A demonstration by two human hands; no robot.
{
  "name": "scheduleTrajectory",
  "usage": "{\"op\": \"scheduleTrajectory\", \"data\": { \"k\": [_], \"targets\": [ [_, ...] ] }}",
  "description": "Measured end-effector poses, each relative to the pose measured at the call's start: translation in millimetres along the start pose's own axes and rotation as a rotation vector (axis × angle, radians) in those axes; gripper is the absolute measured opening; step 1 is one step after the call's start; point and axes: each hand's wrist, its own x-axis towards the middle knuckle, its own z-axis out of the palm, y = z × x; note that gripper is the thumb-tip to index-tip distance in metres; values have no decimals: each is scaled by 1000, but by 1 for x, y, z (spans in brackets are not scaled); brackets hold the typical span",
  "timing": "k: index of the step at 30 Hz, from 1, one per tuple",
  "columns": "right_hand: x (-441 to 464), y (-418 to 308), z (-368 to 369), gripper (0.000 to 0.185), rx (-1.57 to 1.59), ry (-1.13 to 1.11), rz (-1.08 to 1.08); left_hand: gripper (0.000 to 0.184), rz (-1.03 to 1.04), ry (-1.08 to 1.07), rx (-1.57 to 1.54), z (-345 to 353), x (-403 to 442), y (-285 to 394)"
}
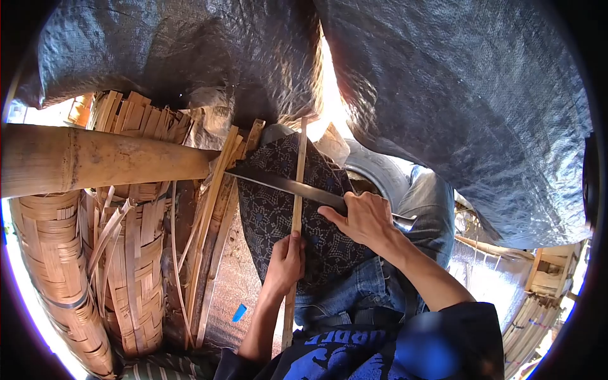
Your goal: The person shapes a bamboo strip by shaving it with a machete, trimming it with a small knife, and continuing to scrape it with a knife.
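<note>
My left hand [285, 265] is closed around a long, narrow bamboo strip [301, 158], which stands lengthwise over my lap and runs on below the hand. In my right hand [368, 220] is a long-bladed knife [272, 181], its fingers wrapped round the handle and the thumb lying along it. The blade points left and crosses the strip above my left hand, apparently touching it. Under both lies a dark patterned cloth [263, 218], spread over my jeans. The lower end of the strip passes in front of my clothes.
A thick bamboo pole [139, 155] juts in from the left, close to the knife tip. Woven bamboo baskets [47, 253] and several loose bamboo strips [212, 215] stand at the left. Dark tarpaulin [456, 95] hangs overhead. A blue scrap [239, 312] lies on the ground.
</note>
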Motion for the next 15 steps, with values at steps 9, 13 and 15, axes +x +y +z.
{"op": "scheduleTrajectory", "data": {
  "k": [9, 13, 15],
  "targets": [
    [-10, 15, 16, 67, 84, 33, -120, 41, 23, 27, 62, 1, -2, 1],
    [7, 20, 31, 65, 66, 159, -94, 44, 224, 99, 390, -1, -2, -14],
    [9, 23, 32, 58, 73, 155, -120, 44, 168, 98, 362, -1, -8, -13]
  ]
}}
